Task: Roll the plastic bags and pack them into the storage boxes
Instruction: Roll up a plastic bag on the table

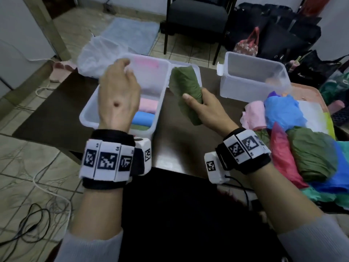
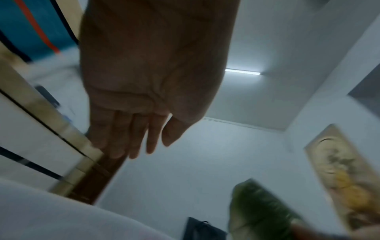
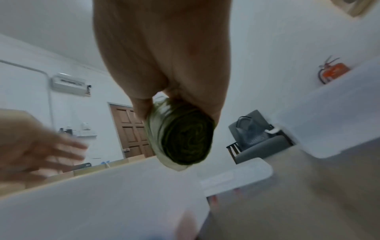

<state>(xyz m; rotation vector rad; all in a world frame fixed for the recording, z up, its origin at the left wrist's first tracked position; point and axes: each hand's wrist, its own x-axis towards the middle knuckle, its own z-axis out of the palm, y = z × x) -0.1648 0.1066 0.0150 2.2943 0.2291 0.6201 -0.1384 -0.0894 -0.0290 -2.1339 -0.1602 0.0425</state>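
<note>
My right hand (image 1: 200, 104) grips a rolled green plastic bag (image 1: 186, 91) above the table, just right of the left storage box (image 1: 88, 110); the right wrist view shows the green roll's (image 3: 183, 138) spiral end between thumb and fingers. Inside that box lie a pink roll (image 1: 148, 104), a blue roll (image 1: 142, 118) and a green one (image 1: 138, 127). My left hand (image 1: 119, 87) hovers over the box with fingers relaxed and holds nothing; its fingers (image 2: 131, 138) are straight in the left wrist view. A second storage box (image 1: 253, 76) stands at the right.
Loose plastic bags (image 1: 302, 140) in blue, pink, red and green are heaped at the table's right side. A clear bag (image 1: 98, 53) lies behind the left box. A dark chair (image 1: 196, 17) and black bags (image 1: 279, 33) stand beyond the table. Cables run on the floor at the left.
</note>
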